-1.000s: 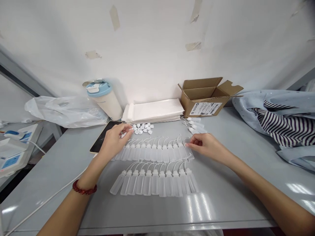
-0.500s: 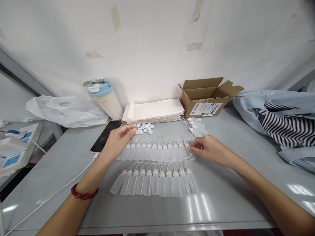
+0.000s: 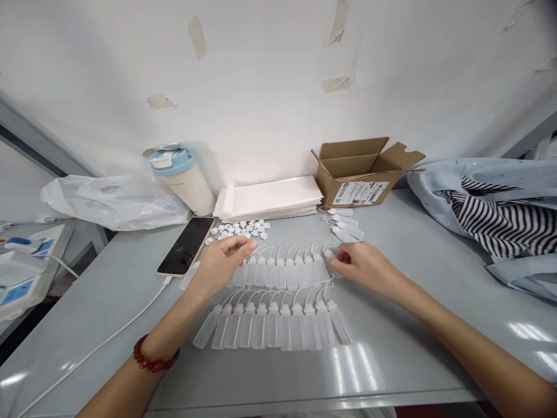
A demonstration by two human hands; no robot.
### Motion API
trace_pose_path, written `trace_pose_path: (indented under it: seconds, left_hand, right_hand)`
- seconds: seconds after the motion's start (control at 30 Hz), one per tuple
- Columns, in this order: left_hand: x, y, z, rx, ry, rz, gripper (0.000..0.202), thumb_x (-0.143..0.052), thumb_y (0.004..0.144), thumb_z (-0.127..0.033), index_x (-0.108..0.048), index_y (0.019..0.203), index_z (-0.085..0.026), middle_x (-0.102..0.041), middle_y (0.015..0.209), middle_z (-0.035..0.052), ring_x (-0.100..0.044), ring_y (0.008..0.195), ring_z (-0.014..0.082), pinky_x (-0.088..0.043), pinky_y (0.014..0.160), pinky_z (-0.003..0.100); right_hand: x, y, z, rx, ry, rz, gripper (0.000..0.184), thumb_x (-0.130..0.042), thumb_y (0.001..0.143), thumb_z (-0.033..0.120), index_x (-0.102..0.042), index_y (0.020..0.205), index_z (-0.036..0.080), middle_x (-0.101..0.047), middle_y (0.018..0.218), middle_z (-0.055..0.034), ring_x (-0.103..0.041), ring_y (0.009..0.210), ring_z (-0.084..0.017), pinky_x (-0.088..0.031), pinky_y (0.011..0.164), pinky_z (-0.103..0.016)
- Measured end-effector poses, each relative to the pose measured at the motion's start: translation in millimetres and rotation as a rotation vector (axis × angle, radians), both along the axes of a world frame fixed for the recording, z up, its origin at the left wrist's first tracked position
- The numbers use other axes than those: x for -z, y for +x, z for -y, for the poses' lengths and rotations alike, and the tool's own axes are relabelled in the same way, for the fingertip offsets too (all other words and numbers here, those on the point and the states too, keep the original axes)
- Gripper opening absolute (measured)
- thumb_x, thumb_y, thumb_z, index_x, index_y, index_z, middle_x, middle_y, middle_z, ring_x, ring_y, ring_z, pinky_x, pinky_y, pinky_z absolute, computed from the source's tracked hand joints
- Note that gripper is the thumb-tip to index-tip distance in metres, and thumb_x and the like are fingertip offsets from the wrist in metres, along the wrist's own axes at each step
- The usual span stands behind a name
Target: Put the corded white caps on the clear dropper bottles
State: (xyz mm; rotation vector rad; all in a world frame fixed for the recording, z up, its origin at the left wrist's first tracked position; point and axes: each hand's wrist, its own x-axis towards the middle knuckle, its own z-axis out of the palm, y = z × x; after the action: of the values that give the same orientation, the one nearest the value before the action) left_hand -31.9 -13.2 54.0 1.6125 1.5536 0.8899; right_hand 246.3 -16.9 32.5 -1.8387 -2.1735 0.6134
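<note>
Two rows of small translucent squeeze bottles lie on the grey table: a far row (image 3: 282, 271) and a near row (image 3: 270, 325). My left hand (image 3: 221, 264) hovers over the left end of the far row, fingers curled in a pinch on a small white cap. My right hand (image 3: 363, 264) rests at the right end of the far row, fingers closed on the last bottle (image 3: 329, 256). A scatter of small white caps (image 3: 241, 229) lies just beyond the left hand.
A black phone (image 3: 186, 246) with a white cable lies left of the bottles. Behind stand a blue-lidded tumbler (image 3: 180, 177), a stack of white pouches (image 3: 272, 198), an open cardboard box (image 3: 363, 171) and loose bottles (image 3: 343, 226). Plastic bag at left, clothing at right.
My left hand has moved right and nearer, from the cap pile to over the far row of bottles. My right hand stays at the row's right end. The view shifted slightly.
</note>
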Motion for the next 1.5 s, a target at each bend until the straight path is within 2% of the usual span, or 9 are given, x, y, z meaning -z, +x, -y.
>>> trace_pose_path:
  seconds: [0.23, 0.33, 0.5, 0.63, 0.87, 1.0, 1.13, 1.33, 1.5]
  left_hand:
    - [-3.1, 2, 2, -0.014, 0.012, 0.037, 0.028, -0.061, 0.078, -0.045, -0.066, 0.073, -0.017, -0.059, 0.064, 0.0, -0.05, 0.057, 0.0122, -0.041, 0.05, 0.021]
    - [-3.0, 3, 3, -0.006, -0.007, 0.12, 0.026, -0.065, 0.076, -0.043, -0.064, 0.075, -0.017, -0.064, 0.073, 0.0015, -0.054, 0.063, 0.0122, -0.046, 0.057, 0.022]
    - [-0.5, 9, 11, 0.112, -0.078, 0.252, 0.024, -0.071, 0.072, -0.037, -0.06, 0.078, -0.017, -0.06, 0.066, -0.0018, -0.055, 0.061, 0.0104, -0.047, 0.06, 0.021]
    - [0.9, 20, 21, 0.199, -0.146, 0.317, 0.021, -0.071, 0.073, -0.035, -0.062, 0.078, -0.017, -0.058, 0.068, -0.0026, -0.054, 0.062, 0.0092, -0.047, 0.059, 0.02]
    - [1.8, 36, 36, 0.28, -0.2, 0.407, 0.016, -0.073, 0.07, -0.028, -0.064, 0.078, -0.017, -0.058, 0.066, -0.0016, -0.051, 0.057, 0.0094, -0.042, 0.05, 0.02]
    - [3.4, 40, 45, 0.28, -0.084, 0.398, 0.016, -0.073, 0.073, -0.03, -0.066, 0.083, -0.018, -0.061, 0.069, -0.0002, -0.056, 0.062, 0.0113, -0.046, 0.054, 0.021]
    - [3.0, 42, 47, 0.235, 0.083, 0.334, 0.016, -0.075, 0.072, -0.028, -0.064, 0.077, -0.018, -0.063, 0.069, -0.0005, -0.057, 0.062, 0.0116, -0.048, 0.058, 0.022]
    - [3.8, 41, 47, 0.232, 0.233, 0.207, 0.016, -0.077, 0.073, -0.029, -0.067, 0.079, -0.018, -0.062, 0.067, -0.0015, -0.055, 0.061, 0.011, -0.046, 0.059, 0.021]
    - [6.0, 38, 47, 0.292, 0.304, 0.096, 0.015, -0.07, 0.08, -0.032, -0.069, 0.087, -0.02, -0.061, 0.067, -0.0008, -0.056, 0.063, 0.0125, -0.045, 0.06, 0.023]
  right_hand:
    - [-9.1, -1, -1, 0.093, 0.077, -0.129, 0.025, -0.048, 0.077, 0.034, -0.047, 0.057, 0.02, -0.055, 0.054, 0.0012, -0.047, 0.052, -0.013, -0.034, 0.051, -0.026]
    - [-13.4, -2, 2, 0.105, 0.116, -0.35, 0.022, -0.053, 0.077, 0.035, -0.051, 0.061, 0.019, -0.057, 0.057, 0.0009, -0.049, 0.053, -0.013, -0.038, 0.053, -0.025]
    - [-18.5, -6, 13, 0.063, 0.077, -0.726, 0.018, -0.063, 0.075, 0.033, -0.057, 0.065, 0.018, -0.058, 0.058, 0.0018, -0.053, 0.056, -0.012, -0.041, 0.054, -0.024]
    - [-17.3, -11, 22, 0.006, -0.075, -1.021, 0.017, -0.068, 0.077, 0.034, -0.064, 0.073, 0.018, -0.063, 0.058, 0.0009, -0.057, 0.055, -0.012, -0.044, 0.056, -0.024]
    - [-13.4, -30, 31, -0.052, -0.489, -1.368, 0.02, -0.066, 0.081, 0.034, -0.071, 0.078, 0.015, -0.066, 0.069, -0.002, -0.06, 0.051, -0.011, -0.049, 0.055, -0.025]
    - [-11.4, -38, 36, -0.078, -0.612, -1.438, 0.024, -0.065, 0.083, 0.034, -0.07, 0.073, 0.013, -0.065, 0.068, -0.003, -0.059, 0.052, -0.01, -0.049, 0.053, -0.024]
    - [-11.2, -41, 40, -0.126, -0.674, -1.432, 0.026, -0.062, 0.085, 0.035, -0.07, 0.076, 0.012, -0.065, 0.068, -0.0022, -0.058, 0.051, -0.009, -0.049, 0.055, -0.023]
    - [-7.9, -42, 42, -0.126, -0.651, -1.332, 0.031, -0.059, 0.087, 0.042, -0.068, 0.081, 0.013, -0.065, 0.067, -0.0012, -0.056, 0.047, -0.007, -0.046, 0.054, -0.023]
    - [-3.5, -42, 42, -0.098, -0.597, -1.291, 0.032, -0.059, 0.087, 0.045, -0.066, 0.083, 0.013, -0.062, 0.064, -0.0003, -0.052, 0.045, -0.007, -0.044, 0.048, -0.022]
